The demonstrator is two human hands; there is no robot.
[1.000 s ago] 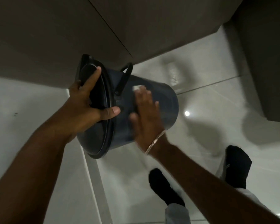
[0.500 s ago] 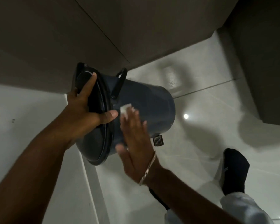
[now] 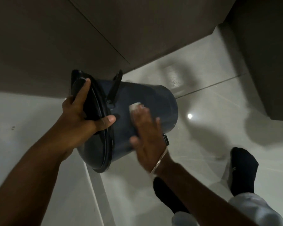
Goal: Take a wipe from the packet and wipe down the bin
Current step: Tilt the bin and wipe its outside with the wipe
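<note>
A dark blue pedal bin [image 3: 160,101] with a black lid is held sideways in the air above the floor. My left hand [image 3: 82,118] grips the lid end, fingers across the lid and thumb on the rim. My right hand [image 3: 145,132] lies flat against the bin's side, pressing a white wipe [image 3: 134,106] under the fingertips; only a corner of the wipe shows. The bin's black handle [image 3: 115,87] sticks up near the lid, and its pedal [image 3: 166,139] pokes out beside my right wrist. The packet is out of view.
Grey cabinet fronts [image 3: 72,38] fill the top, with another dark cabinet [image 3: 268,54] at the right. Glossy pale floor tiles [image 3: 211,103] lie below. My feet in black socks [image 3: 242,168] stand at the lower right. A white counter surface [image 3: 23,119] runs along the left.
My right hand with the wipe has slid down the bin's side toward the lid and back up along it. The left hand keeps its grip and the bin has barely shifted.
</note>
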